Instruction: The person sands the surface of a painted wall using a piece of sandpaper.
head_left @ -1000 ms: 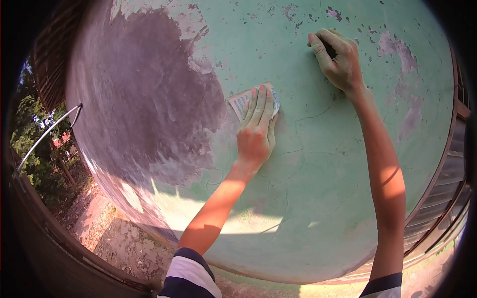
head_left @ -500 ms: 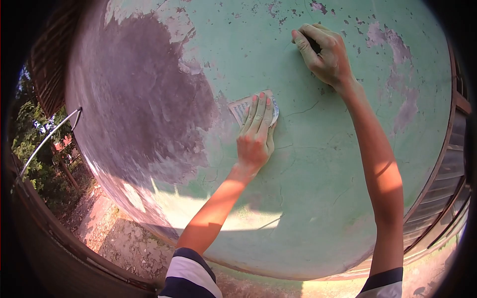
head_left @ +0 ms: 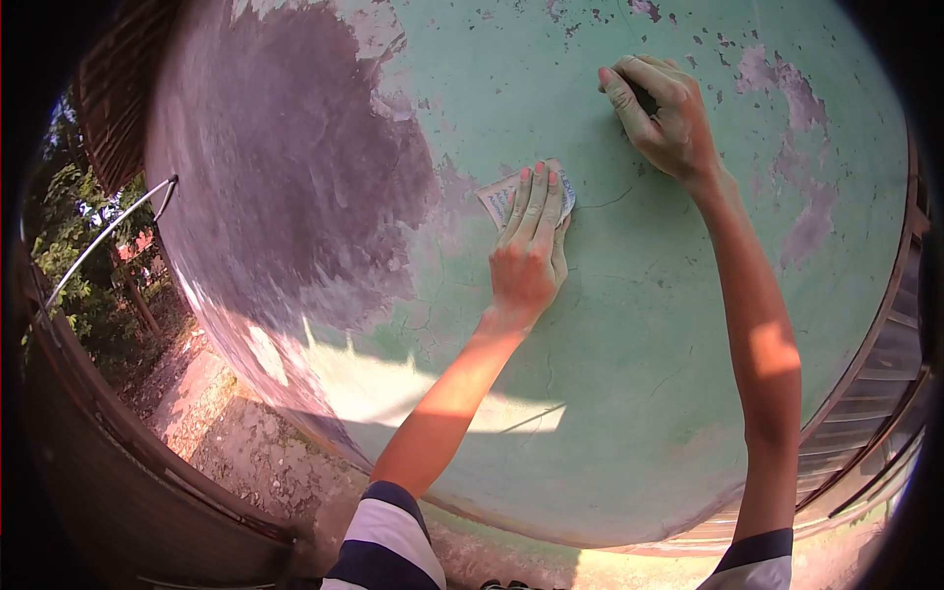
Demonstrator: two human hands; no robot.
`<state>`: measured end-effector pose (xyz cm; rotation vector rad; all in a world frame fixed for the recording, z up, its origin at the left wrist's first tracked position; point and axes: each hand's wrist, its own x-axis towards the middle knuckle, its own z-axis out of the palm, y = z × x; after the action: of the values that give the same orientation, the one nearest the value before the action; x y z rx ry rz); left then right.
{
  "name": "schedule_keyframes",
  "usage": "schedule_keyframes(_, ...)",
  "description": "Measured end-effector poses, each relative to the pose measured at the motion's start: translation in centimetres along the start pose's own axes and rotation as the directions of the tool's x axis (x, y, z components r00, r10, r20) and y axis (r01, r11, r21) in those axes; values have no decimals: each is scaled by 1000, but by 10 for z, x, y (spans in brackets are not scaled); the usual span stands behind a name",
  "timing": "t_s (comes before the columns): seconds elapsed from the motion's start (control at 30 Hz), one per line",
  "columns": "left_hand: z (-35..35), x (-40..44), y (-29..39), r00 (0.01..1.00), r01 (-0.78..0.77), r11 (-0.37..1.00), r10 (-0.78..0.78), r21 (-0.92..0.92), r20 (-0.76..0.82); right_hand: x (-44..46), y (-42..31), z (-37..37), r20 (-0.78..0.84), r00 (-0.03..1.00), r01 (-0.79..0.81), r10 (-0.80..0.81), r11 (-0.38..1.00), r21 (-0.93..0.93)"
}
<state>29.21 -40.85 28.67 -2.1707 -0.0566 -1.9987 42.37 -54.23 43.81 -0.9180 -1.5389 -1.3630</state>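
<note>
Head view: the left hand (head_left: 524, 264) is holding the paper (head_left: 498, 201) under extended fingers against the wall (head_left: 619, 344), right of the dark patch (head_left: 305, 167). The right hand (head_left: 672, 120) is curling its fingers at the wall, higher and farther right; whether it is grasping anything cannot be told.

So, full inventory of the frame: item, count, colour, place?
Wall: 1, green, centre
Bare patch: 1 large, purple-grey, wall's left
Sheet: 1, pale, printed, under left fingers
Rod: 1, white, far left
Trees: count unclear, green, far left
Slats: several, grey-brown, right edge
Ground: brown-grey, below wall
Sleeves: 2, navy and white, bottom
Left hand: 1, dusty, on sheet
Right hand: 1, dusty, curled, upper right
</note>
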Motion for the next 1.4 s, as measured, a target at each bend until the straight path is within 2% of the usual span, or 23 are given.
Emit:
schedule_keyframes(0.07,-8,17,-5,1000,-19,1000,18,12,24,-4,3,-18,12,999,42,-42,999,-29)
schedule_keyframes(0.13,-11,54,-12,1000,-22,998,23,52,-19,-7,10,-41,-97,994,-47,47,999,-2)
schedule_keyframes(0.17,-8,69,-16,1000,-15,998,16,57,-25,-9,13,-50,-93,995,-40,40,999,4)
schedule_keyframes(0.23,1,86,-21,988,-21,1000,23,11,-150,-17,22,-68,-125,933,-319,338,936,146)
schedule_keyframes(0.33,12,43,-3,990,11,998,-2,59,-143,-36,36,-87,-136,909,-379,394,917,123)
schedule_keyframes(0.37,13,19,6,990,16,998,-8,58,-140,-40,38,-90,-131,908,-383,397,916,123)
schedule_keyframes(0.43,12,-21,22,999,47,998,-45,41,-29,-46,40,-96,-33,963,-264,266,963,63)
schedule_keyframes(0.57,3,-3,15,1000,14,998,-15,60,7,-46,44,-97,-33,978,-207,208,978,41)
schedule_keyframes(0.63,-8,36,11,994,108,994,-108,11,3,-47,45,-95,-55,992,-120,118,992,-41)
schedule_keyframes(0.67,-5,46,9,993,117,993,-117,22,1,-47,44,-94,-50,992,-117,116,993,-28)
schedule_keyframes(0.73,5,55,9,986,118,991,-109,68,-124,-48,41,-95,-80,973,-210,215,975,69)
schedule_keyframes(0.83,21,-1,37,987,110,991,-99,79,-129,-49,41,-98,-46,963,-262,267,960,97)
schedule_keyframes(0.97,26,-117,69,988,127,990,-131,59,82,-54,43,-99,-75,975,-201,208,976,88)
schedule_keyframes(1.0,21,-119,74,980,123,990,-132,64,149,-54,43,-99,-67,975,-206,213,974,95)
schedule_keyframes(1.07,21,-104,60,984,95,991,-107,93,139,-54,42,-100,-48,974,-213,220,971,109)
schedule_keyframes(1.13,16,-61,45,989,67,990,-82,125,125,-55,41,-99,-59,952,-292,300,949,118)
schedule_keyframes(1.2,13,-16,35,988,142,986,-137,83,-64,-55,43,-98,-62,955,-282,291,952,115)
schedule_keyframes(1.3,19,-18,39,984,148,987,-141,60,-106,-57,45,-98,-77,958,-269,277,958,101)
schedule_keyframes(1.37,26,-70,53,983,179,984,-178,12,-34,-56,46,-97,-82,958,-265,273,959,98)
schedule_keyframes(1.4,28,-105,55,988,150,987,-151,55,33,-55,46,-98,-81,955,-277,284,957,92)
